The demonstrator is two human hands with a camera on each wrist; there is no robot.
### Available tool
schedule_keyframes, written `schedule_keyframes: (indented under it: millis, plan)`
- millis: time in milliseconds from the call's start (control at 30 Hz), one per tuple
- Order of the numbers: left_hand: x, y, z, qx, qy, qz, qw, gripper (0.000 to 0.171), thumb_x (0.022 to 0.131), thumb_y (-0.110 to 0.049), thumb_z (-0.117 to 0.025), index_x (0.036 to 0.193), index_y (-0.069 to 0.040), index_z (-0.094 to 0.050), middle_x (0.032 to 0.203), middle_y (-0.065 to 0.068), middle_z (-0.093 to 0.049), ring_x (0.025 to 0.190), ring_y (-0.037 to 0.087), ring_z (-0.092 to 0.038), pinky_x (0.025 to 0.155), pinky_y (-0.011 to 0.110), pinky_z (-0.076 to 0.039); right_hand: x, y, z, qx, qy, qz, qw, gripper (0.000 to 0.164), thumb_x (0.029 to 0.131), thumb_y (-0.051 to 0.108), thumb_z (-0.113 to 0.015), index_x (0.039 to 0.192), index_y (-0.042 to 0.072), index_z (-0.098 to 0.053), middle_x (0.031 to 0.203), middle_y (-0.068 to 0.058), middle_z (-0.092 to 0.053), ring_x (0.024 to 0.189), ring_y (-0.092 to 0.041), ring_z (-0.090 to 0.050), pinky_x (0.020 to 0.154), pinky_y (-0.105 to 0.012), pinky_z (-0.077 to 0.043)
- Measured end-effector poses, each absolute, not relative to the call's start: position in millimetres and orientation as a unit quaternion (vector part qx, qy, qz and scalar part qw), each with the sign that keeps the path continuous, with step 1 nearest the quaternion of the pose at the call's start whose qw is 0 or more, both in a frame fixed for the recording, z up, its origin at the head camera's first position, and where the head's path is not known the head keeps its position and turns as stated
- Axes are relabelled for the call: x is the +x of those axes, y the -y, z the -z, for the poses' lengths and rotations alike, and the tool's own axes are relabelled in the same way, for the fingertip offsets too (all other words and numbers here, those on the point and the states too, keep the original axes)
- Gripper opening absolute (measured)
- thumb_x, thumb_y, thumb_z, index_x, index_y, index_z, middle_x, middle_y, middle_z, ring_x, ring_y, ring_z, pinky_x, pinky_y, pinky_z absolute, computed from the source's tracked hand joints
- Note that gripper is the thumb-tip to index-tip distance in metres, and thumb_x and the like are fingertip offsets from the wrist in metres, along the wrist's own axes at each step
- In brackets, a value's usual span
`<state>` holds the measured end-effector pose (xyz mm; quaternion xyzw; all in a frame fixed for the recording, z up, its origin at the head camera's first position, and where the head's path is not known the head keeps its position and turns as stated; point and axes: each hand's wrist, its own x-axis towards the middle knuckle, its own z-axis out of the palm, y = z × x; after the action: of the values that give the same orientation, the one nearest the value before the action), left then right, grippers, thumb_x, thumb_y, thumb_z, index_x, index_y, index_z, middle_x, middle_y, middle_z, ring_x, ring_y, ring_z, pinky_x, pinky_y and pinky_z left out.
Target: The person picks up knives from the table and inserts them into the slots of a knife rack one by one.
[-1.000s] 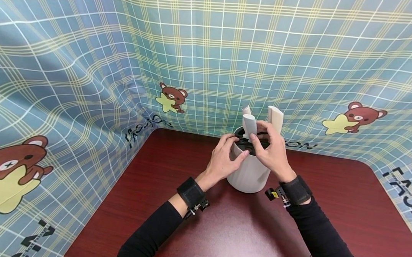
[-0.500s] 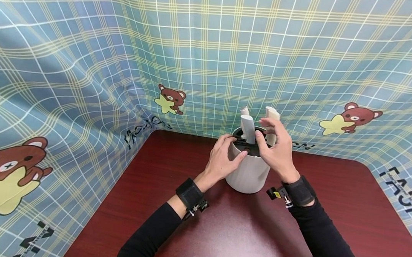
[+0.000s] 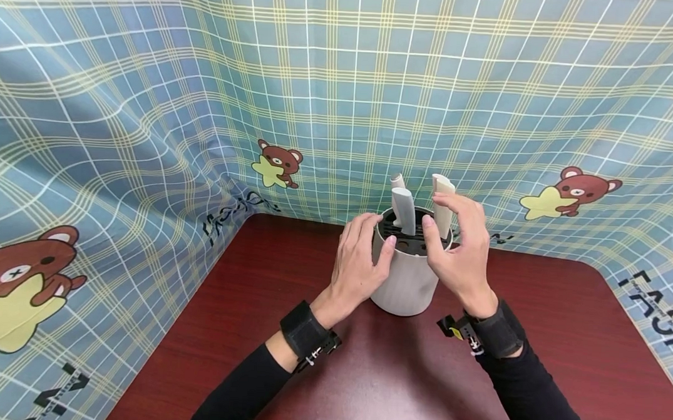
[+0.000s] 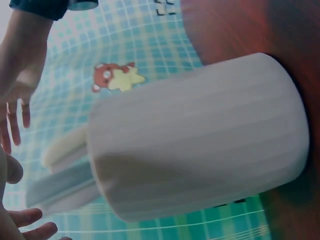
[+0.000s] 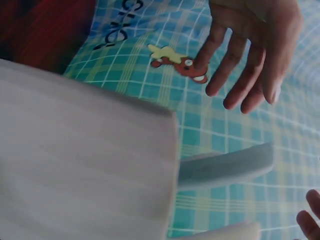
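A round off-white knife holder point(image 3: 403, 288) with a dark slotted top stands on the table. Several handles rise from it: a grey knife handle point(image 3: 404, 213), a cream one point(image 3: 443, 184) and a thinner pale one point(image 3: 397, 180) behind. Their blades are hidden inside. My left hand point(image 3: 359, 261) hovers at the holder's left rim, fingers loosely bent and holding nothing. On the other side my right hand point(image 3: 464, 259) is spread beside the cream handle, thumb and fingers apart. The left wrist view shows a gap between the holder's wall point(image 4: 200, 135) and both hands.
The dark red table point(image 3: 289, 258) reaches round the holder on the left, front and right. A blue checked cloth point(image 3: 341, 110) with printed bears hangs close behind and along the left side.
My right hand has let go of the grey handle and drawn back to the right. My left hand has lifted off the rim and shifted slightly left. The handles stay in the holder.
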<state>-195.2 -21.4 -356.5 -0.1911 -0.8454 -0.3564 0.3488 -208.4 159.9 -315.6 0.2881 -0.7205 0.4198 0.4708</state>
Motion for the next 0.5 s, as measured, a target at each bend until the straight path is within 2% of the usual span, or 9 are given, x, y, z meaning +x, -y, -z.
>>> schedule_keyframes:
  millis: [233, 500]
  plan:
    - [-172.1, 21.4, 344.7, -0.202, 0.841, 0.315, 0.391, 0.042, 0.102, -0.032, -0.054, 0.136, -0.006, -0.059, 0.132, 0.009, -0.062, 0.127, 0.026, -0.055, 0.104, 0.041, -0.047, -188.3, -150.7, 315.9, 0.309, 0.717, -0.410, 0.472, 0.036, 0.089, 0.012, -0.067, 0.121, -0.003, -0.067, 0.125, -0.021, -0.068, 0.121, -0.041, -0.056, 0.110, -0.042, -0.033]
    - [-143.1, 26.0, 347.9, -0.217, 0.853, 0.254, 0.401, 0.044, 0.102, -0.031, -0.054, 0.138, -0.006, -0.058, 0.134, 0.010, -0.060, 0.132, 0.028, -0.052, 0.113, 0.043, -0.042, -165.0, -143.3, 331.7, 0.329, 0.737, -0.392, 0.442, 0.037, 0.092, 0.016, -0.064, 0.125, 0.000, -0.067, 0.134, -0.021, -0.064, 0.127, -0.040, -0.054, 0.111, -0.048, -0.031]
